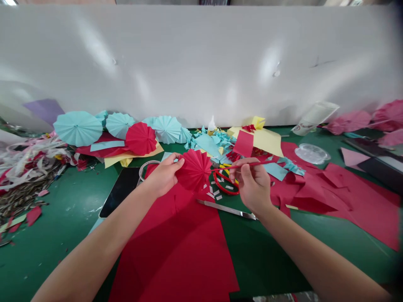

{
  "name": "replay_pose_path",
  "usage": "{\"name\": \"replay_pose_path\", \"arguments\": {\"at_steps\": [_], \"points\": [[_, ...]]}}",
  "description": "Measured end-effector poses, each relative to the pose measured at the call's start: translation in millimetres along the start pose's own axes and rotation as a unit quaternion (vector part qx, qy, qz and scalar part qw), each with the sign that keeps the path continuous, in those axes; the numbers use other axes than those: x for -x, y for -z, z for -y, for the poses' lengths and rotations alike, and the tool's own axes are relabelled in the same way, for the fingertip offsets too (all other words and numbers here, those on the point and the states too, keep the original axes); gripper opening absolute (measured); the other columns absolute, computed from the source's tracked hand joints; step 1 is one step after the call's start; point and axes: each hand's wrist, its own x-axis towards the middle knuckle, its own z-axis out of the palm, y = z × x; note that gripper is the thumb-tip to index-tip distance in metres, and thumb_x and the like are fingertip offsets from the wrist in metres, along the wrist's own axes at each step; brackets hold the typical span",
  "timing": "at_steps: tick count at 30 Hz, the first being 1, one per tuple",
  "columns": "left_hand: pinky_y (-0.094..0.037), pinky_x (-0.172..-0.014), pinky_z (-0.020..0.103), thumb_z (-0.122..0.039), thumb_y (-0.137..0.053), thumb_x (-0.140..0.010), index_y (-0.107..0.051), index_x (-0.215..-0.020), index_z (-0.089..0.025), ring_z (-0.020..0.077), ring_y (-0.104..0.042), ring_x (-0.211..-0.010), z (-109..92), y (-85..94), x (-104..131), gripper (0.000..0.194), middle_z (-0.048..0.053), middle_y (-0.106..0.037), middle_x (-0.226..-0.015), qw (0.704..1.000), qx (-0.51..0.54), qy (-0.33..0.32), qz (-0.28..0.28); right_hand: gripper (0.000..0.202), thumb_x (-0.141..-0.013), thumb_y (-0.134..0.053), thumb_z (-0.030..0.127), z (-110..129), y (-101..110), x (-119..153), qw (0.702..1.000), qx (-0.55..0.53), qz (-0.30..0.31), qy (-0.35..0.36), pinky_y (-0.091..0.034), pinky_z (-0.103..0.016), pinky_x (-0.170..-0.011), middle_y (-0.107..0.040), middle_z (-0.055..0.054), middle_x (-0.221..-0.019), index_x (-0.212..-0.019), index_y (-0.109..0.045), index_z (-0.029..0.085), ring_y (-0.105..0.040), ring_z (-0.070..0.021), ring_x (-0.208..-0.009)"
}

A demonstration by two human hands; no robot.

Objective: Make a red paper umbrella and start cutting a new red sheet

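Note:
My left hand (163, 174) pinches the left edge of a red pleated paper rosette (193, 170). A thin red strip (222, 168) runs from the rosette's right side into the closed fingers of my right hand (253, 182); I cannot tell whether the two are joined. Below them lies a large red paper sheet (176, 247). A slim metal craft knife (225, 208) rests just under my right hand. Scissors with red and yellow handles (225, 184) lie between the hands, partly hidden, near small white scraps (215, 193).
Light blue rosettes (78, 128) and another red rosette (141, 138) stand along the grey panel (195, 63). A phone (118, 191) and a roll of tape (141, 170) lie left. Red paper (340, 188), a clear plastic dish (311, 154) and a paper cup (315, 118) are on the right.

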Motion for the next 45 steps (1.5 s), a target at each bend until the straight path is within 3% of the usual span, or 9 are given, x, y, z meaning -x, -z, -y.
{"name": "replay_pose_path", "arguments": {"at_steps": [11,21,28,33,38,42,45], "points": [[-0.043,-0.063,0.023,-0.021,-0.052,-0.080,-0.048,-0.079,-0.019,0.0114,-0.056,-0.071,3,-3.2,1,0.005,-0.001,-0.056,-0.078,1.000,0.000,-0.009,0.008,0.010,-0.086,-0.048,0.027,3,-1,2,0.998,0.014,0.029,0.049,-0.040,-0.023,-0.045,-0.053,0.001,-0.068,-0.083,-0.055,0.021,-0.052,-0.0104,-0.056],[-0.040,-0.057,0.022,-0.024,-0.052,-0.080,-0.045,-0.074,-0.021,0.0105,-0.050,-0.058,6,-3.7,0,0.010,-0.004,-0.045,-0.064,0.999,-0.030,-0.011,0.000,0.011,-0.087,-0.046,0.025,2,0,1,0.994,0.022,0.054,0.089,-0.040,-0.024,-0.046,-0.053,0.000,-0.074,-0.084,-0.055,0.021,-0.052,-0.0101,-0.058],[-0.044,-0.067,0.026,-0.023,-0.047,-0.083,-0.049,-0.080,-0.022,0.0113,-0.053,-0.065,8,-1.3,-3,0.004,-0.003,-0.048,-0.068,0.999,-0.029,-0.016,-0.002,0.010,-0.086,-0.047,0.028,1,1,2,0.997,0.008,0.038,0.070,-0.040,-0.024,-0.045,-0.053,0.000,-0.073,-0.083,-0.055,0.021,-0.052,-0.0107,-0.058],[-0.045,-0.067,0.025,-0.025,-0.048,-0.083,-0.048,-0.080,-0.022,0.0124,-0.056,-0.072,9,-0.3,-2,0.004,-0.001,-0.056,-0.078,0.999,-0.038,-0.024,0.003,0.010,-0.085,-0.049,0.030,3,0,2,0.997,-0.002,0.030,0.067,-0.039,-0.023,-0.044,-0.053,0.001,-0.073,-0.082,-0.054,0.022,-0.051,-0.0095,-0.055],[-0.044,-0.066,0.024,-0.024,-0.048,-0.083,-0.048,-0.080,-0.022,0.0118,-0.056,-0.070,9,-2.5,-1,0.004,-0.002,-0.054,-0.075,0.999,-0.043,-0.024,-0.004,0.011,-0.085,-0.049,0.031,5,0,0,0.998,-0.014,0.005,0.064,-0.040,-0.023,-0.043,-0.054,0.001,-0.073,-0.083,-0.054,0.021,-0.051,-0.0098,-0.055],[-0.042,-0.061,0.022,-0.025,-0.048,-0.082,-0.047,-0.077,-0.022,0.0100,-0.051,-0.061,9,-5.5,1,0.006,-0.004,-0.050,-0.067,0.998,-0.054,-0.020,-0.015,0.010,-0.087,-0.046,0.029,5,0,1,0.997,0.019,-0.005,0.077,-0.040,-0.023,-0.043,-0.057,0.001,-0.071,-0.087,-0.053,0.023,-0.053,-0.0107,-0.055],[-0.041,-0.059,0.020,-0.025,-0.049,-0.082,-0.047,-0.076,-0.022,0.0086,-0.048,-0.056,11,-9.1,3,0.008,-0.005,-0.048,-0.064,0.998,-0.060,-0.021,-0.015,0.011,-0.088,-0.041,0.022,5,-1,4,0.987,0.100,0.022,0.128,-0.044,-0.028,-0.051,-0.062,-0.002,-0.079,-0.086,-0.052,0.024,-0.055,-0.0124,-0.060]]}}
